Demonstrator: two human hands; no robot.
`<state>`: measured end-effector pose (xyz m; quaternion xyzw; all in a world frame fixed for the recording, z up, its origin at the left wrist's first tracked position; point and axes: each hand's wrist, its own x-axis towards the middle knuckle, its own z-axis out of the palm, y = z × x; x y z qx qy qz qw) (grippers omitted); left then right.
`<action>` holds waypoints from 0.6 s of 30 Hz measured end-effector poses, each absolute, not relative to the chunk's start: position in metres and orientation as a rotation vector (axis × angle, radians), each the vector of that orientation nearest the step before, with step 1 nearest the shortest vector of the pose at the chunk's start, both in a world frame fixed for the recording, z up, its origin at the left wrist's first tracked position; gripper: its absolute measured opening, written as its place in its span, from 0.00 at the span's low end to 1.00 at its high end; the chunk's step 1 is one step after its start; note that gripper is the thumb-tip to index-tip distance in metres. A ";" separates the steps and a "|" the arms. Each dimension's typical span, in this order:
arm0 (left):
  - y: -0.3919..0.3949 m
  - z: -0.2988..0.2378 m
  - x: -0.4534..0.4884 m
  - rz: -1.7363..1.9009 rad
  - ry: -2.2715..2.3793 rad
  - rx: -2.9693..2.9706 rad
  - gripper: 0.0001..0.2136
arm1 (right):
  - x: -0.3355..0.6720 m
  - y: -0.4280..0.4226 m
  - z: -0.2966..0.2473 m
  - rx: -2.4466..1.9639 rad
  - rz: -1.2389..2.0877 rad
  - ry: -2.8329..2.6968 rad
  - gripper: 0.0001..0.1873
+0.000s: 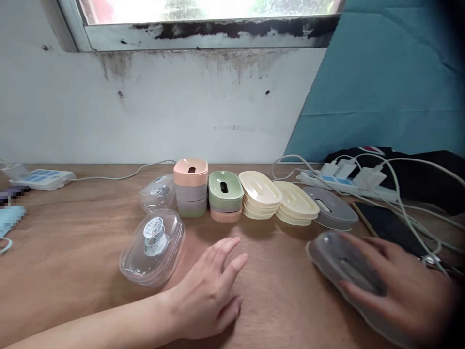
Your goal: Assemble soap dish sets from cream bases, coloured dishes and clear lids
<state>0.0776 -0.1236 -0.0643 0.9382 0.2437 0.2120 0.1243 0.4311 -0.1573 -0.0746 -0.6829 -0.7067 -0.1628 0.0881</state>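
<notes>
My right hand (403, 286) grips a grey oval soap-dish tray (336, 259) at the right, fingers wrapped over its top. My left hand (210, 293) rests open on the wooden table (80, 242), fingers stretched toward a row of soap dishes. Just left of it lies a clear plastic lid (152, 249) with a round label. The row behind holds a pink-topped stack (191, 186), a green dish on a pink one (225, 194), two cream stacks (259, 194) (296, 202) and a grey dish (332, 211).
Another clear lid stack (158, 193) sits beside the pink stack. A power strip with chargers and white cables (345, 182) lies at the back right, a dark phone (388, 225) near it. A white-and-blue power strip (39, 178) is at the far left.
</notes>
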 end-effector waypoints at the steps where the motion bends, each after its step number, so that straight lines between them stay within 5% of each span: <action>1: -0.123 -0.062 0.078 0.686 0.692 2.723 0.29 | 0.406 -0.164 -0.071 -1.858 -0.408 -2.218 0.34; 4: -0.121 -0.048 0.077 0.733 0.693 2.605 0.37 | 0.343 -0.178 -0.061 -1.476 -0.117 -2.369 0.43; 8: -0.119 -0.023 0.075 0.400 0.729 2.451 0.46 | 0.308 -0.171 -0.052 -0.995 0.146 -2.525 0.43; 18: -0.131 -0.014 0.071 0.271 0.873 2.542 0.39 | 0.320 -0.138 -0.082 -1.014 0.752 -2.150 0.62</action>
